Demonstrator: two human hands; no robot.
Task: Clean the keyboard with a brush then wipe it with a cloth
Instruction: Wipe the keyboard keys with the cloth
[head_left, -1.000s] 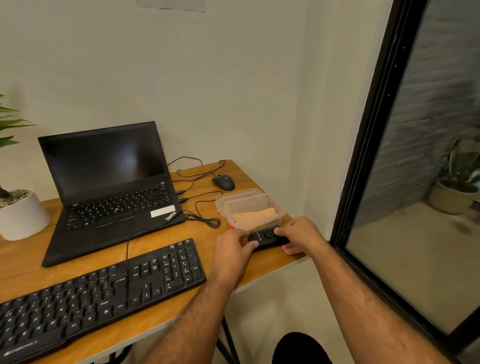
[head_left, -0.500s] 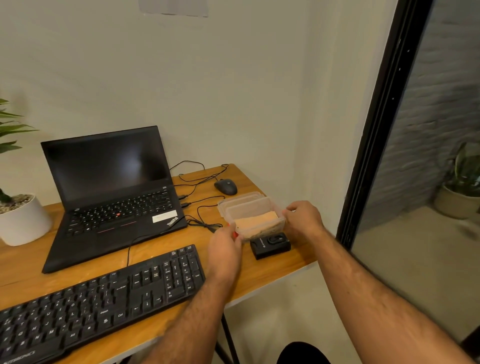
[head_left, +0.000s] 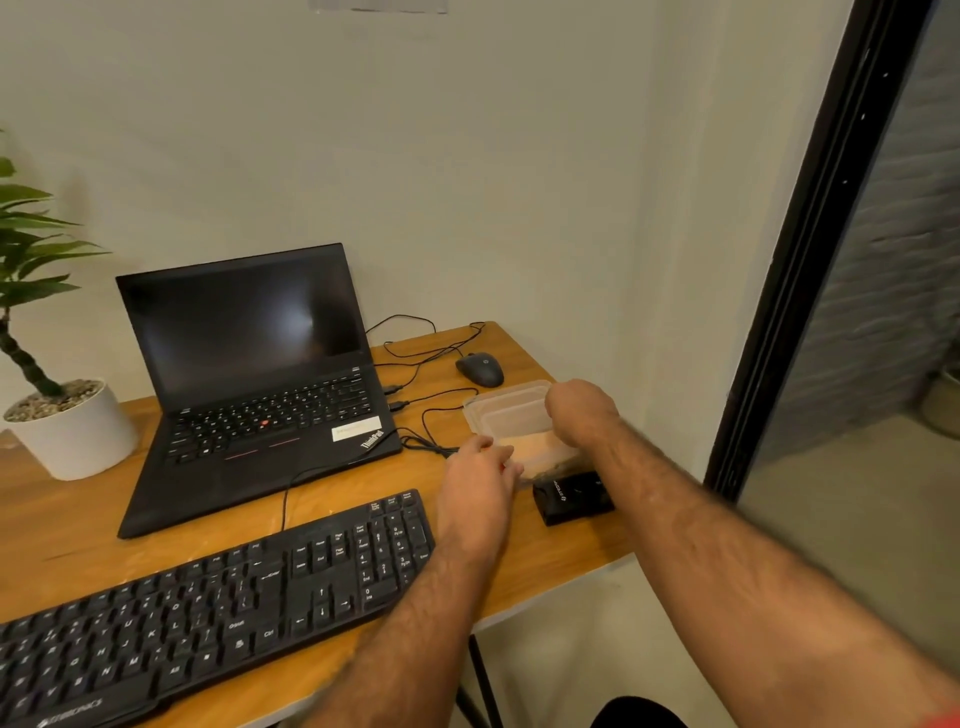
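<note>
The right hand (head_left: 579, 410) reaches into the clear tub (head_left: 506, 415); its fingers are hidden, so its grip cannot be told. The left hand (head_left: 478, 480) rests loosely curled at the tub's near edge, holding nothing visible. An orange cloth (head_left: 524, 444) lies inside. The keyboard (head_left: 208, 608) sits to the left on the bench (head_left: 519, 577), by a laptop (head_left: 254, 379).

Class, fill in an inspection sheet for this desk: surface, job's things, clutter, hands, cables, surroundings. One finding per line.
Surface: wooden desk, crowded.
Job's things: keyboard at the front edge; orange cloth in a clear tub; brush not seen.
Clutter: laptop, mouse, black box, potted plant.
Hands: left hand at the tub's near side, right hand over it; grip unclear.
Cables: black wires loop behind the tub.
Surroundings: wall, glass door at right.
</note>
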